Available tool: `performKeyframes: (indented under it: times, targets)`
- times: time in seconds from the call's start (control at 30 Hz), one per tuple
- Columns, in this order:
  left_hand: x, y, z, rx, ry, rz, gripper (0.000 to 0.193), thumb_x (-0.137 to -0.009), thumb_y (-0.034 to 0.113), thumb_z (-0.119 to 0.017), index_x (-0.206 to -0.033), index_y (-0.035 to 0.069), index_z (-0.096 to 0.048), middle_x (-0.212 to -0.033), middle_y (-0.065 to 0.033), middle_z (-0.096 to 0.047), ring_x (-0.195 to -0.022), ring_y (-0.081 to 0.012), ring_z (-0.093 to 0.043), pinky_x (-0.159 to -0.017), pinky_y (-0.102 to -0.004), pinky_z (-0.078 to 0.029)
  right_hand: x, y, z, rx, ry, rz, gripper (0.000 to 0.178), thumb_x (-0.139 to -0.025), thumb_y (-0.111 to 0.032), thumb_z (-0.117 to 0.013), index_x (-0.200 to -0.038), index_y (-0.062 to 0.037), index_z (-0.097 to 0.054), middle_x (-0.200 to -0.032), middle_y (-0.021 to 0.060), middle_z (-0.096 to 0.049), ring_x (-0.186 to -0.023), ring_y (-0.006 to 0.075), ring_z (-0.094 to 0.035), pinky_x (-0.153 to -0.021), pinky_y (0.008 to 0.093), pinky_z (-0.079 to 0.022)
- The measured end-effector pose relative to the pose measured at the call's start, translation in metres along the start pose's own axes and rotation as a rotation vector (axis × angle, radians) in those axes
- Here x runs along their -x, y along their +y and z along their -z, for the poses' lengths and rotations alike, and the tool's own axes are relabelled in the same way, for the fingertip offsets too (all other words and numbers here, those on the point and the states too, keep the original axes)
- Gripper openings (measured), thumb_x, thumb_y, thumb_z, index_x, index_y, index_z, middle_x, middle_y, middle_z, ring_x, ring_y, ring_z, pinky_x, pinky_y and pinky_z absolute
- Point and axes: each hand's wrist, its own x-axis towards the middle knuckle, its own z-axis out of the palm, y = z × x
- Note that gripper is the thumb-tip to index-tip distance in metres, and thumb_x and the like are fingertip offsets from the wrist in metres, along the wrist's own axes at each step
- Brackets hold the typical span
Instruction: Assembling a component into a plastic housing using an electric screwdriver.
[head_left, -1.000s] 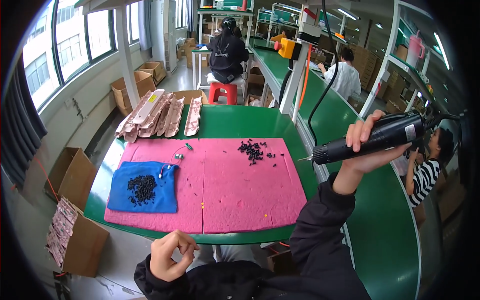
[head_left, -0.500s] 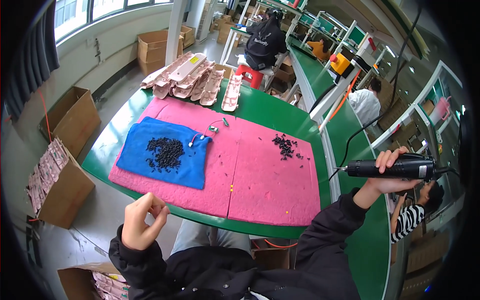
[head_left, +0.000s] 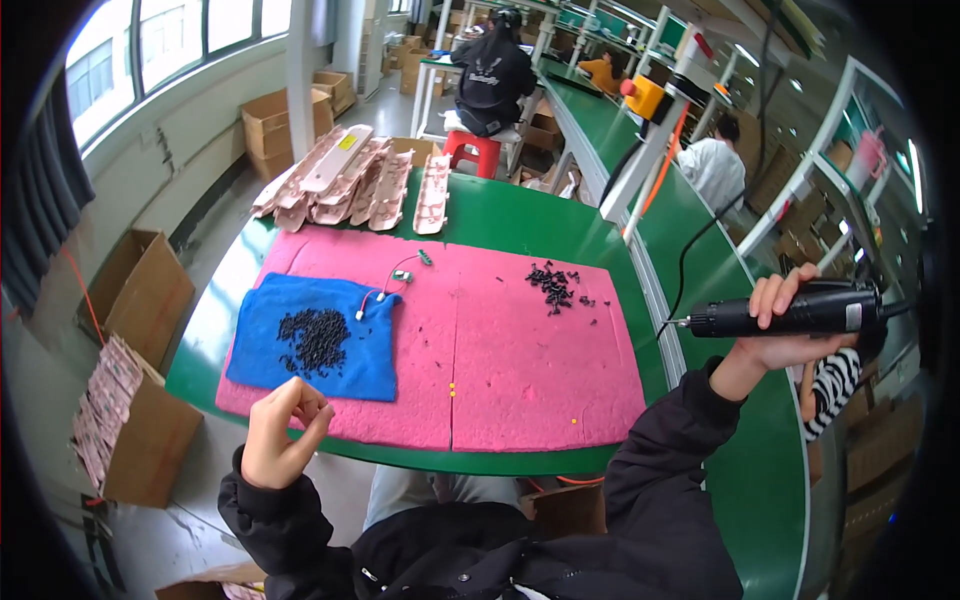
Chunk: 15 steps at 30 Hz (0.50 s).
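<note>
Since the earlier frames the view has swung, so the table now sits squarer in the frame, the left hand (head_left: 283,432) has come closer to the mat's near edge, and the right hand (head_left: 790,325) has kept the tool raised at the right.

The right hand is wrapped tight around a black electric screwdriver (head_left: 790,312), held level with its tip pointing left toward the table; its cable (head_left: 690,250) runs up to the upper right, which probably explains why the tool hangs out there off the work surface. The left hand, lower left of centre, has its fingertips pinched together; whether something small sits between them is too small to tell.

Just above that hand lies a blue cloth (head_left: 315,335) with a heap of black screws (head_left: 313,337), likely there to keep them from rolling. It rests on a pink mat (head_left: 500,350) covering the green table (head_left: 500,225). A second scatter of black parts (head_left: 555,285) lies at the mat's upper right, and a small wired part (head_left: 392,283) sits near its top centre. Pink trays (head_left: 345,185) are stacked at the table's far left.
</note>
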Motion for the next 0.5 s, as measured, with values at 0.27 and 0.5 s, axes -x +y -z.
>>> performKeyframes:
  times: [0.27, 0.5]
  targets:
    - [-0.044, 0.050, -0.082, 0.039, -0.066, 0.120, 0.016, -0.073, -0.007, -0.057, -0.068, -0.001, -0.042, -0.064, -0.0063, -0.051, -0.056, -0.0109, -0.050, -0.052, -0.0218, -0.041, -0.020, -0.027, 0.078, 0.061, 0.021, 0.094, 0.079, -0.066, -0.060, -0.063, -0.104, 0.0040, -0.037, -0.059, 0.0038, -0.046, -0.041, 0.0127, -0.043, -0.041, 0.0241, -0.038]
    - [-0.089, 0.094, -0.165, -0.110, -0.233, 0.098, 0.009, -0.077, -0.006, -0.053, -0.074, -0.001, -0.046, -0.065, -0.0061, -0.053, -0.058, -0.0108, -0.055, -0.056, -0.0217, -0.043, -0.015, -0.071, 0.154, -0.012, -0.218, 0.204, 0.072, -0.058, -0.034, -0.081, -0.099, 0.0022, -0.035, -0.067, 0.0059, -0.053, -0.047, 0.0151, -0.054, -0.044, 0.0261, -0.047]
